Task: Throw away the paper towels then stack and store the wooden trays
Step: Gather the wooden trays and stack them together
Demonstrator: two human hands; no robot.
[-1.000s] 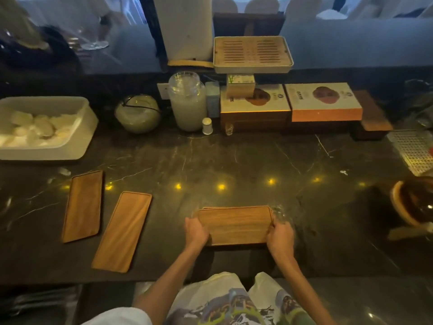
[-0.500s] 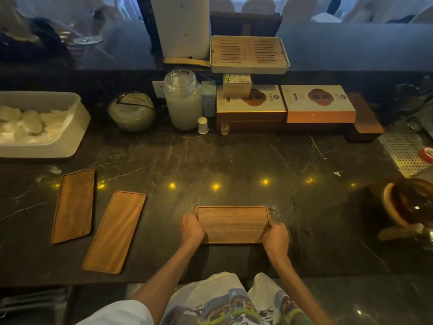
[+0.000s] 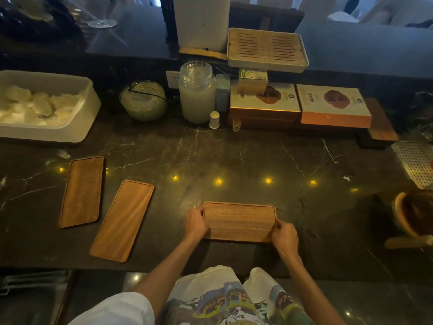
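Trays come first: my left hand (image 3: 195,223) and right hand (image 3: 284,235) grip the short ends of a wooden tray (image 3: 239,222) lying flat on the dark marble counter (image 3: 234,158) right in front of me. Two more wooden trays lie apart at my left, one nearer (image 3: 122,220), one farther (image 3: 82,191). A white bin (image 3: 77,118) holding crumpled paper towels (image 3: 38,105) sits far left.
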